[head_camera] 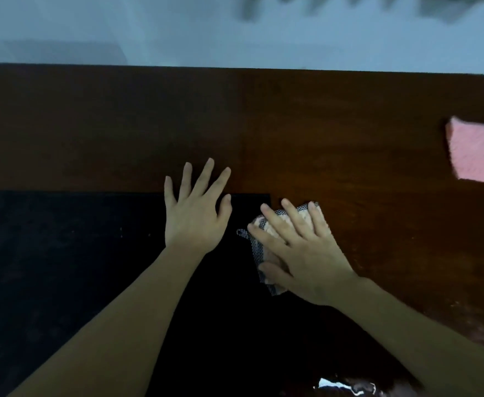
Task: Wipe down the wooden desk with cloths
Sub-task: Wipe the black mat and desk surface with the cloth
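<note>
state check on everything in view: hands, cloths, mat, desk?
left hand: open, fingers spread, flat on the black mat
right hand: open, pressing the checkered cloth
checkered cloth: crumpled, straddling the mat edge
pink cloth: lying untouched at the right edge
wooden desk: bare surface, glossy

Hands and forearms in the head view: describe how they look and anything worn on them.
Both forearms are bare right to the bottom edge of the picture; no sleeves show. The left hand and the right hand wear no gloves, and no rings, watch or bracelet can be seen on fingers or wrists. The fingers are slim with short, unpainted nails. No markings are visible in the dim light.
</note>
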A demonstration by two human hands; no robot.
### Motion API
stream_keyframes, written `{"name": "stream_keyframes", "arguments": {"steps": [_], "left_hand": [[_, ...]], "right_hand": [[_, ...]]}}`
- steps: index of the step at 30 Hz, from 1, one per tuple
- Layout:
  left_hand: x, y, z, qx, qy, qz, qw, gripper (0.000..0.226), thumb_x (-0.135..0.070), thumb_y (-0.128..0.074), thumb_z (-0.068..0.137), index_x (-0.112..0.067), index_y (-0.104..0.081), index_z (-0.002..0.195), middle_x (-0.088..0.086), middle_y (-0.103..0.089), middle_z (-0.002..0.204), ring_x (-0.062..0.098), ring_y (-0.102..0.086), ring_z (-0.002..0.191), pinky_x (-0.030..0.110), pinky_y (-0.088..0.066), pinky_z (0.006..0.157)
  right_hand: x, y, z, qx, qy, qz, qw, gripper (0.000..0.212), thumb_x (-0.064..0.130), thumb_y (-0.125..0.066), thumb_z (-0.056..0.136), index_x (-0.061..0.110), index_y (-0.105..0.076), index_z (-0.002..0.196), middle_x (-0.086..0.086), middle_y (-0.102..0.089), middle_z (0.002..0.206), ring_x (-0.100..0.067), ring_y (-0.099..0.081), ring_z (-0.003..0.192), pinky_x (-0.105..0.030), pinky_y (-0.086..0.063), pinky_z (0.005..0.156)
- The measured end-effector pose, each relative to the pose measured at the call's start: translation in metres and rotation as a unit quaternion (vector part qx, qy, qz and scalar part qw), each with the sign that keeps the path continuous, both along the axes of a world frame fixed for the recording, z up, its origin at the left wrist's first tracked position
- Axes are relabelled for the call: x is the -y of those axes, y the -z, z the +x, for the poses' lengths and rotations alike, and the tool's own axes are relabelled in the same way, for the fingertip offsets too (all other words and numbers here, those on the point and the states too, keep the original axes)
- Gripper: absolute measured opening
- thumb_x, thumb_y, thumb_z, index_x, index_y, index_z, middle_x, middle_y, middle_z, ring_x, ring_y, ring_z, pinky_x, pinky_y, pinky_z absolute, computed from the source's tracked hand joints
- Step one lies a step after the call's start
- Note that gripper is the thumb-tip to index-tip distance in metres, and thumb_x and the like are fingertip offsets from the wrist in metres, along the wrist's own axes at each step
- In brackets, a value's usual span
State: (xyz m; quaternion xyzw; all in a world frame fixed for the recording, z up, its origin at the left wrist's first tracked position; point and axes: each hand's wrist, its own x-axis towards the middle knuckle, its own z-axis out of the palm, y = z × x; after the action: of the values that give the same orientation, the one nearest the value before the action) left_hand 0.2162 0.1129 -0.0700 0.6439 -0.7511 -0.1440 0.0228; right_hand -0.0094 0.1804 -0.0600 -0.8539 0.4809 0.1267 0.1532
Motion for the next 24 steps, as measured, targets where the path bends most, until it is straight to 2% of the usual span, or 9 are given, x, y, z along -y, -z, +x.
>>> {"name": "stream_keyframes", "arguments": {"steps": [2,4,8,11,14,17,19,22,24], "left_hand": [[0.002,-0.001,0.001,-0.001,0.0,0.012,1.0,0.056,-0.051,-0.023,0.105,-0.045,-0.015,0.16,-0.012,0.001,0.17,0.024,0.011,0.156,0.054,0.01,0.124],[0.004,-0.001,0.002,-0.005,-0.004,0.021,1.0,0.055,-0.051,-0.023,0.105,-0.046,-0.013,0.159,-0.013,0.002,0.17,0.022,0.012,0.156,0.052,0.012,0.124],[0.001,0.004,0.001,-0.014,-0.012,-0.007,1.0,0.053,-0.052,-0.026,0.106,-0.047,-0.017,0.158,-0.014,-0.002,0.169,0.021,0.01,0.157,0.051,0.011,0.124],[0.001,0.004,0.002,-0.012,-0.011,-0.014,1.0,0.054,-0.052,-0.025,0.105,-0.047,-0.018,0.158,-0.015,-0.004,0.169,0.021,0.009,0.157,0.051,0.009,0.125],[0.003,0.004,0.002,-0.004,-0.014,-0.006,1.0,0.054,-0.053,-0.025,0.106,-0.048,-0.016,0.159,-0.016,-0.002,0.169,0.02,0.009,0.157,0.051,0.007,0.125],[0.001,0.006,0.001,-0.004,-0.015,-0.019,1.0,0.054,-0.052,-0.025,0.105,-0.047,-0.017,0.158,-0.015,-0.004,0.169,0.021,0.007,0.157,0.052,0.005,0.125],[0.0,0.006,0.0,-0.005,-0.014,-0.024,1.0,0.055,-0.052,-0.023,0.104,-0.047,-0.018,0.159,-0.014,-0.005,0.169,0.022,0.006,0.157,0.053,0.005,0.125],[0.002,0.004,0.001,0.001,-0.012,-0.011,1.0,0.055,-0.052,-0.022,0.104,-0.047,-0.015,0.159,-0.014,-0.002,0.169,0.021,0.009,0.157,0.053,0.006,0.125],[0.003,0.003,0.002,0.001,-0.01,0.001,1.0,0.055,-0.053,-0.022,0.104,-0.048,-0.013,0.158,-0.016,0.001,0.169,0.02,0.011,0.156,0.052,0.008,0.125]], "right_hand": [[0.02,0.001,-0.008,-0.004,0.012,-0.017,1.0,0.068,0.073,0.006,0.096,0.045,0.012,0.157,0.007,0.015,0.167,-0.03,0.015,0.154,-0.062,0.007,0.121],[0.056,0.003,-0.018,-0.017,0.071,-0.041,0.996,0.071,0.073,0.01,0.088,0.047,0.019,0.155,0.009,0.022,0.166,-0.028,0.02,0.154,-0.061,0.011,0.12],[0.134,0.009,-0.025,-0.035,0.148,-0.049,0.987,0.071,0.073,0.007,0.09,0.048,0.016,0.156,0.007,0.018,0.169,-0.029,0.018,0.154,-0.062,0.01,0.12],[0.143,0.009,-0.013,-0.041,0.165,-0.045,0.984,0.066,0.068,-0.001,0.097,0.046,0.012,0.157,0.006,0.016,0.169,-0.031,0.016,0.155,-0.064,0.009,0.12],[0.092,0.003,0.005,-0.054,0.096,-0.033,0.993,0.067,0.068,0.0,0.096,0.044,0.015,0.157,0.002,0.017,0.169,-0.034,0.015,0.154,-0.067,0.006,0.119],[0.011,-0.001,0.009,-0.009,-0.011,-0.035,0.999,0.066,0.068,-0.012,0.101,0.039,-0.009,0.16,-0.002,-0.007,0.17,-0.038,-0.007,0.155,-0.069,-0.008,0.118],[-0.018,0.0,0.001,0.005,-0.046,-0.015,0.999,0.065,0.067,-0.017,0.104,0.036,-0.02,0.161,-0.003,-0.015,0.169,-0.038,-0.015,0.154,-0.067,-0.012,0.117],[0.004,0.001,-0.006,0.003,-0.065,-0.029,0.997,0.064,0.068,-0.016,0.103,0.041,-0.012,0.16,0.001,-0.01,0.169,-0.035,-0.011,0.155,-0.062,-0.004,0.12],[0.042,0.004,-0.007,0.0,0.005,-0.047,0.999,0.063,0.069,-0.01,0.101,0.047,0.007,0.157,0.006,0.009,0.169,-0.031,0.007,0.156,-0.061,0.008,0.121]]}}
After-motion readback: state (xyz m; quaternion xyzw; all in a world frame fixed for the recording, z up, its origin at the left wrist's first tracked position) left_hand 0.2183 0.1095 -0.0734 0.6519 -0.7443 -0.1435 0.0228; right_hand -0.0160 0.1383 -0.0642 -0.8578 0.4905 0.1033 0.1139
